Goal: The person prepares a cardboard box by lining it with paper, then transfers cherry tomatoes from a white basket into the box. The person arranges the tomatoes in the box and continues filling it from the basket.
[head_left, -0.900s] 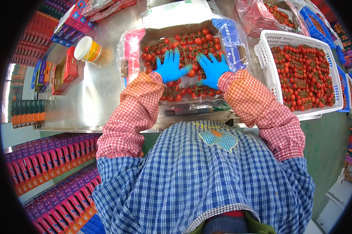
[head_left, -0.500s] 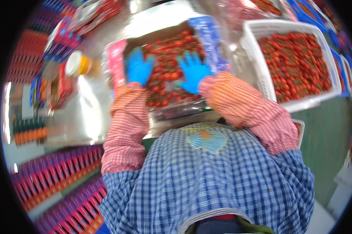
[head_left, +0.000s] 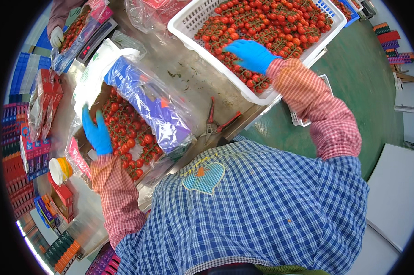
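My left hand (head_left: 97, 132), in a blue glove, rests at the left side of a cardboard box with a purple side flap (head_left: 156, 112). Its fingers are spread and appear to hold nothing. Inside the box lie small red tomatoes on the vine (head_left: 129, 133), and clear plastic film surrounds the flaps. At the right, my blue-gloved right hand (head_left: 252, 56) is over a white plastic basket (head_left: 225, 75) heaped with vine tomatoes (head_left: 271, 27). The fingers of that hand are stretched out over the tomatoes, and no fruit shows in them.
Red-handled pruning shears (head_left: 211, 121) lie on the metal table between box and basket. A white-and-yellow tape roll (head_left: 60, 170) stands left. At the far left, a co-worker's gloved hand (head_left: 56, 37) is beside a tomato box on a scale (head_left: 90, 46). Red cartons (head_left: 45, 98) stand nearby.
My view has turned to the right. My right hand has left the tomatoes in the box and reached over to the white basket; my left hand stays at the box's left side.
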{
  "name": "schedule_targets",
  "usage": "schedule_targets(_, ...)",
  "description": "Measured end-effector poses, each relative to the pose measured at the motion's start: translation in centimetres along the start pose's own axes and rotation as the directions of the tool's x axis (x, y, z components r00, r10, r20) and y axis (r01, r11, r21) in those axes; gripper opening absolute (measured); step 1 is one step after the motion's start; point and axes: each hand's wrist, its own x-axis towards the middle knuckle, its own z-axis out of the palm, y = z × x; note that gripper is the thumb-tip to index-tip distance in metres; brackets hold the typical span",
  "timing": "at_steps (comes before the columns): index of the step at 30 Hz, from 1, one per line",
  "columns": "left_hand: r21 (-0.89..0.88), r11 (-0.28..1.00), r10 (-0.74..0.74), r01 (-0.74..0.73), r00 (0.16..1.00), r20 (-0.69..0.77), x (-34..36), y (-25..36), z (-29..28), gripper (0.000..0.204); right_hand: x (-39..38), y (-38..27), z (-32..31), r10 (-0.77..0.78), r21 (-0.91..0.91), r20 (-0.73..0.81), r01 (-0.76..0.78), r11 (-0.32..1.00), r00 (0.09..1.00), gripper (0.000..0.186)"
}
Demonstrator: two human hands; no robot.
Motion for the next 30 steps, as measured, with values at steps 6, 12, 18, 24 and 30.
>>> schedule_targets(6,-0.763,0.628,0.626,-0.15,0.679,0.382,2.6,21.9,13.0,0.037,-1.7,7.7,5.5,-0.059,0.026,0.455,0.053,0.998,0.889,0.039)
schedule_targets(12,-0.205,0.902,0.358,-0.381,0.393,0.847,-3.2,34.6,23.7,0.013,0.1,7.5,5.1,-0.22,0.287,0.441,0.096,0.953,0.87,0.049)
schedule_targets(18,-0.153,0.853,0.368,-0.499,0.368,0.854,-3.5,34.8,24.4,0.016,1.5,12.1,4.8,0.164,0.57,0.393,-0.38,0.729,0.905,0.063)
schedule_targets(24,-0.235,0.798,0.476,-0.555,0.341,0.81,-3.3,35.1,23.2,0.02,2.0,15.5,3.8,0.179,0.967,0.235,-0.249,0.06,0.955,0.055)
schedule_targets(30,-0.335,0.639,-0.042,0.692,0.467,0.883,1.3,34.3,17.3,0.03,0.8,12.7,-0.8,0.591,0.957,0.179,0.002,-0.291,0.786,0.051)
